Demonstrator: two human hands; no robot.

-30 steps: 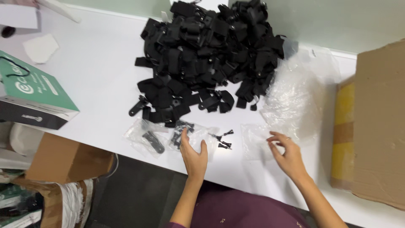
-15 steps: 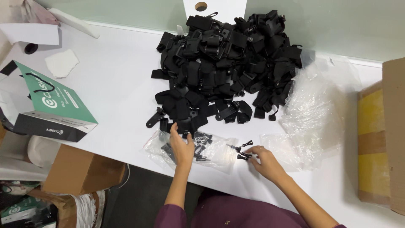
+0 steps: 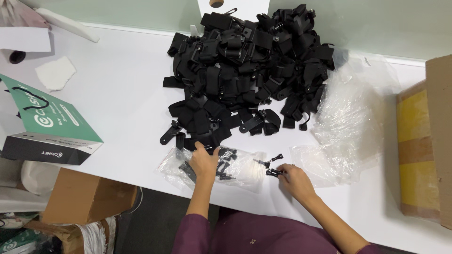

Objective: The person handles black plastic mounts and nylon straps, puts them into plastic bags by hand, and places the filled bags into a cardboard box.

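**Right hand has come in from the loose bags to the black screws**

A second ago the right hand (image 3: 294,178) was out over the crumpled clear plastic (image 3: 348,127) on the right, fingers spread. Now it sits near the table's front edge with its fingertips pinched on a small black thumbscrew (image 3: 272,172); a second screw (image 3: 275,158) lies just beyond it, apart from the fingers. So the hand has swapped the bag material for the hardware.

The left hand (image 3: 203,162) has barely moved. It rests palm down on a clear bag of black parts (image 3: 226,167), fingers curled lightly over the plastic and pressing it flat rather than lifting it. A strip-shaped black piece shows through the bag just left of the wrist.

The bag and the screws lie side by side on the white table (image 3: 117,94), near its front edge, right of centre. The big heap of black straps and mounts (image 3: 245,66) behind them looks unchanged, as do the green paper bag (image 3: 47,117) at left and the cardboard box (image 3: 423,141) at right.
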